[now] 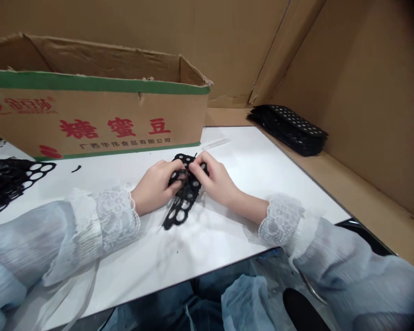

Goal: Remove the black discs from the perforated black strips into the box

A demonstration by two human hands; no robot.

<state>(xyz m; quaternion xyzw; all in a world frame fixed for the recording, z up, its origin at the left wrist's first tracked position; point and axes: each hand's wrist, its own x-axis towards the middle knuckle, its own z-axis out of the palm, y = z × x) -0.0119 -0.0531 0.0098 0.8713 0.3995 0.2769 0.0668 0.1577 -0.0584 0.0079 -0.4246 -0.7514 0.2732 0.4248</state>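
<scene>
A thin black sheet with round holes [180, 212] is held between my two hands over the white tabletop. My left hand [158, 185] is closed, its thumb and fingers pinching the sheet from the left side. From the right, my right hand [215, 179] grips the upper part of the same sheet between thumb and fingers. The lower end of the sheet hangs toward me, with larger open holes and slightly blurred. Part of the sheet is hidden behind my fingers.
A large open cardboard box [124, 119] stands behind my hands. Several black perforated pieces [7, 181] lie heaped at the left. A stack of black dotted sheets [290, 128] rests at the right back. Cardboard walls [359, 92] enclose the back and right. A small black scrap [76, 169] lies on the tabletop [279, 193].
</scene>
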